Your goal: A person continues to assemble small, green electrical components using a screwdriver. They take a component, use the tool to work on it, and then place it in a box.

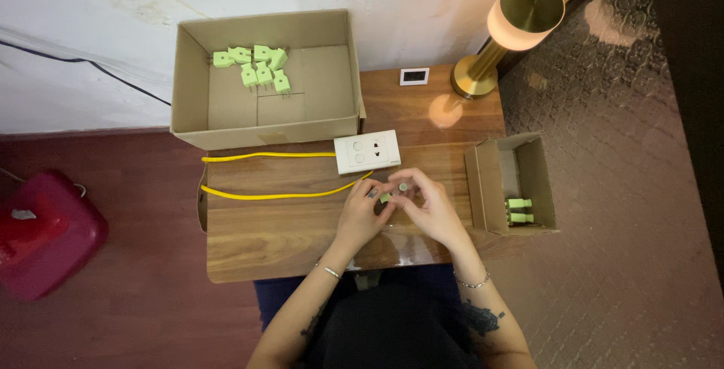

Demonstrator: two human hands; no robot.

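Left hand [362,214] and right hand [428,207] pinching one small green plug [386,198] between their fingertips over the wooden bench [264,237], white socket block [367,151] just beyond, small cardboard box [537,165] right of the right hand

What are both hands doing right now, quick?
Left hand: closed on the small green plug piece, held together with the right.
Right hand: closed, fingers pinching the same piece from the other side.

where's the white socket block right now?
Head view: the white socket block lies on the wooden table near its middle, just below the large cardboard box and just above both hands, with the yellow cable running off leftward.
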